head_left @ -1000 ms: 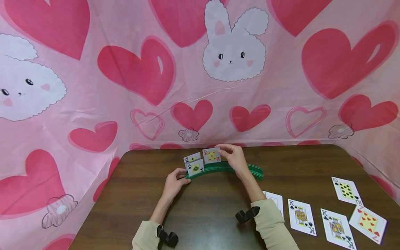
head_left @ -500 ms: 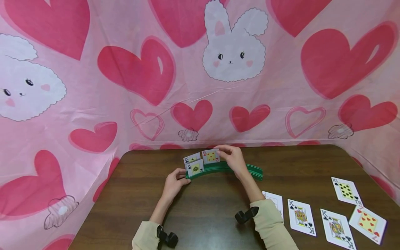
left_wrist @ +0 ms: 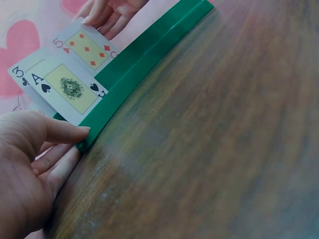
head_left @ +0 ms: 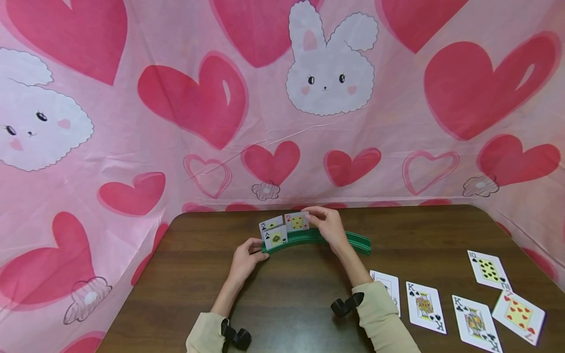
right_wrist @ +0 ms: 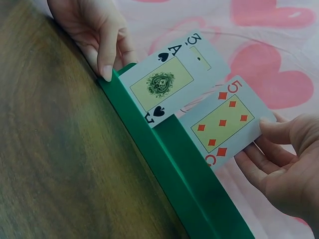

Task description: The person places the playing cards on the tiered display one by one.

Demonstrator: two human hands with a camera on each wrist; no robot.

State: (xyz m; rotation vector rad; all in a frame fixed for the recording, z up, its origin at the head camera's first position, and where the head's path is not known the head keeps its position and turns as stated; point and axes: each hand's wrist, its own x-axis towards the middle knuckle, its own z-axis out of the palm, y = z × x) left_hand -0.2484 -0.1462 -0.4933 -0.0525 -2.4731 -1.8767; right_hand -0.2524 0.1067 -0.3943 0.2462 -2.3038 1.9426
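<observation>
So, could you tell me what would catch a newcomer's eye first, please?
Probably the pink backdrop behind the table, with its big hearts and white rabbit faces. Then the green rack near the table's far edge: the left hand grips its left end, and the right hand pinches the five of diamonds.

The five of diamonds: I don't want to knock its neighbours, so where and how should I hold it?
Probably pinch the five of diamonds by its right edge, from the right, thumb in front and fingers behind, as the right hand does. It is thin and upright; its left side faces the ace of spades and the three, and its lower edge is at the green holder.
</observation>
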